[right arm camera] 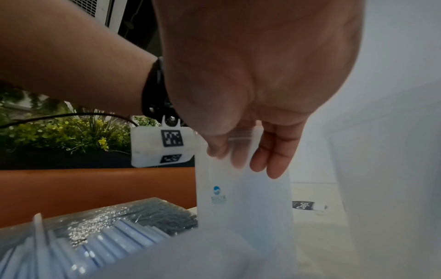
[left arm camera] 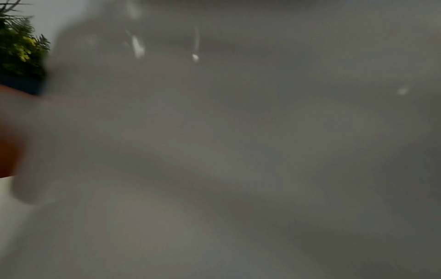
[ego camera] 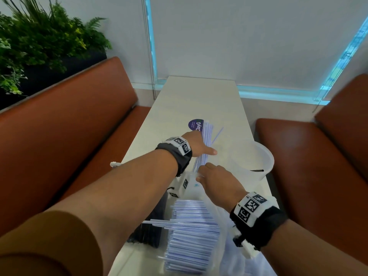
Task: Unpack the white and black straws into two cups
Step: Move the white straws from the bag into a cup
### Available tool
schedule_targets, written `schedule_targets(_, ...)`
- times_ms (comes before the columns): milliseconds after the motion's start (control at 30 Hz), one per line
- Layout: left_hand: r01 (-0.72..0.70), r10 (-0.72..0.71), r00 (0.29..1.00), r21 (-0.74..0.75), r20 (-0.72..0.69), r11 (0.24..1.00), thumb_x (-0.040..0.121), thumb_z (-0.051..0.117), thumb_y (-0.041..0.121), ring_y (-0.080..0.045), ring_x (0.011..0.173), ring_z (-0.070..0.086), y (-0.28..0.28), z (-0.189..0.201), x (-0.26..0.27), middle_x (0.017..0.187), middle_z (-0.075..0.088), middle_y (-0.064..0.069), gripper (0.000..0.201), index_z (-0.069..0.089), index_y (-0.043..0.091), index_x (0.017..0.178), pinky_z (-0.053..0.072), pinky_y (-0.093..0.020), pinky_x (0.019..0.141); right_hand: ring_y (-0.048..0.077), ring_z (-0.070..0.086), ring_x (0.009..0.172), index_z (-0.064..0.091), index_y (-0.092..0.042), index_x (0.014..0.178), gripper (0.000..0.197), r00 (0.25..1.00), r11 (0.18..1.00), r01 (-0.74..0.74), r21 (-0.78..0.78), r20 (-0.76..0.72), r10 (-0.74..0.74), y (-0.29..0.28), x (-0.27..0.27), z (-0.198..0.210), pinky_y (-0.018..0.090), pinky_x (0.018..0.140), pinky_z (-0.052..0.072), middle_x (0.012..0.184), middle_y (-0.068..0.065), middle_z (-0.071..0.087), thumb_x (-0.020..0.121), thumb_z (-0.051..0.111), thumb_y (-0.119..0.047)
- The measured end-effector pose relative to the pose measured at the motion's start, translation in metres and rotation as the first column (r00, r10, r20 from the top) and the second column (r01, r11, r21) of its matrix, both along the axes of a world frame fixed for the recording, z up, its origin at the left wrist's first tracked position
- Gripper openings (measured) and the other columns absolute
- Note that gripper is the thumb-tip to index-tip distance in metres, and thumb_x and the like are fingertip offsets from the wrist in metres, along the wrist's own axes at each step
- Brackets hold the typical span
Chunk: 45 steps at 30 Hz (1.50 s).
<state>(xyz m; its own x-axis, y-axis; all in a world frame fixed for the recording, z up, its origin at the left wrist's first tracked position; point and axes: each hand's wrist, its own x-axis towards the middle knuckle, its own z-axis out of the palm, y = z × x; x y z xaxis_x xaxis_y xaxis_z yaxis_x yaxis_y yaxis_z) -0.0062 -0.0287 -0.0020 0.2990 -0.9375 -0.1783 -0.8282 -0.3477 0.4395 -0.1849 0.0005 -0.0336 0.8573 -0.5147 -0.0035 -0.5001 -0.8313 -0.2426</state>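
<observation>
Between the left hand's (ego camera: 200, 147) fingers, a bundle of white straws (ego camera: 206, 136) is gripped above the bench (ego camera: 199, 96). Just nearer, right fingers (right arm camera: 274, 156) pinch a cup's (right arm camera: 243, 203) rim; second cup (ego camera: 252, 158) rightward; packed straws (ego camera: 191, 236) nearest.

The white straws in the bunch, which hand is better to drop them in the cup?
Probably the left. The left hand already grips the white straws, just beside the clear cup. The right hand is busy pinching the plastic bag.
</observation>
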Motion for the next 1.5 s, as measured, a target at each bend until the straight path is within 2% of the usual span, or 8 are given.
schedule_targets(367,-0.151,0.133,0.971,-0.073,-0.200,0.986,0.094,0.065,0.037,-0.020,0.055,0.043,-0.001,0.007,0.008,0.061,0.043,-0.001,0.041,0.042,0.017,0.066,0.035,-0.028,0.056,0.022,0.050,0.089,0.056,-0.020,0.112,0.016,1.000,1.000,-0.020,-0.007,-0.021,0.020,-0.010,-0.003,0.000,0.036,0.076,0.046,0.104,-0.001,0.053,0.106,0.042,-0.024)
schedule_targets(500,-0.177,0.161,0.965,-0.060,-0.208,0.982,0.091,0.069,0.044,-0.023,0.085,0.060,0.006,0.010,0.013,0.096,0.059,-0.005,0.041,0.051,0.013,0.110,0.051,-0.034,0.078,0.024,0.053,0.091,0.056,-0.020,0.112,0.015,0.999,0.999,-0.035,-0.020,-0.023,0.034,-0.014,-0.001,-0.001,0.034,0.072,0.042,0.104,0.000,0.053,0.104,0.044,-0.024)
schedule_targets(667,-0.221,0.222,0.966,0.022,-0.132,0.975,0.084,0.069,0.064,-0.009,0.066,0.046,0.030,0.022,0.026,0.076,0.046,0.007,0.047,0.042,0.026,0.076,0.035,-0.023,0.060,0.029,0.061,0.096,0.058,-0.021,0.119,0.022,1.000,0.999,-0.028,0.028,0.014,0.028,-0.016,-0.002,0.005,0.039,0.077,0.048,0.112,0.000,0.055,0.104,0.045,-0.031)
schedule_targets(767,-0.286,0.263,0.949,-0.128,-0.173,0.950,0.077,0.074,0.065,-0.019,0.112,0.060,0.055,0.036,0.036,0.132,0.057,-0.004,0.082,0.047,0.017,0.138,0.047,-0.031,0.091,0.024,0.064,0.084,0.053,-0.026,0.132,0.032,0.985,0.999,-0.042,-0.020,0.168,0.045,-0.005,-0.014,0.010,0.040,0.070,0.054,0.126,-0.005,0.051,0.100,0.052,-0.029)
schedule_targets(867,-0.311,0.294,0.950,-0.374,-0.105,0.874,0.078,0.067,0.061,-0.006,0.085,0.061,0.099,0.049,0.041,0.106,0.063,0.009,0.048,0.057,0.028,0.111,0.046,-0.028,0.067,0.017,0.057,0.066,0.053,-0.032,0.108,0.016,0.942,0.993,0.056,-0.101,0.336,-0.018,0.014,-0.027,0.014,0.033,0.053,0.047,0.095,-0.011,0.055,0.095,0.047,-0.040)
schedule_targets(1000,0.043,-0.053,0.996,0.126,0.075,0.991,0.079,0.063,0.055,-0.005,0.074,0.061,0.163,0.039,0.031,0.082,0.066,0.015,0.023,0.063,0.032,0.077,0.047,-0.028,0.062,0.018,0.059,0.075,0.042,-0.026,0.094,0.041,0.960,0.970,0.238,-0.045,-0.141,-0.242,0.023,-0.040,0.007,0.032,0.059,0.037,0.085,-0.008,0.061,0.091,0.038,-0.067)
schedule_targets(1133,0.240,-0.380,0.919,0.615,0.106,0.751,0.079,0.072,0.050,-0.021,0.066,0.051,0.197,0.003,0.004,0.075,0.058,0.004,0.027,0.060,0.026,0.076,0.042,-0.031,0.061,0.018,0.061,0.080,0.050,-0.020,0.095,0.067,0.864,0.954,0.297,-0.050,-0.412,-0.290,0.026,-0.042,0.001,0.033,0.063,0.040,0.085,-0.006,0.061,0.079,0.042,-0.085)
schedule_targets(1500,0.300,-0.476,0.824,0.477,0.307,0.826,0.090,0.072,0.027,-0.030,0.079,0.066,0.185,-0.003,-0.033,0.081,0.068,-0.004,0.021,0.064,0.013,0.077,0.051,-0.036,0.068,0.016,0.049,0.053,0.046,-0.015,0.062,0.029,0.895,0.937,0.318,0.148,-0.373,-0.245,0.022,-0.041,-0.005,0.024,0.052,0.037,0.058,-0.002,0.051,0.084,0.061,-0.026)
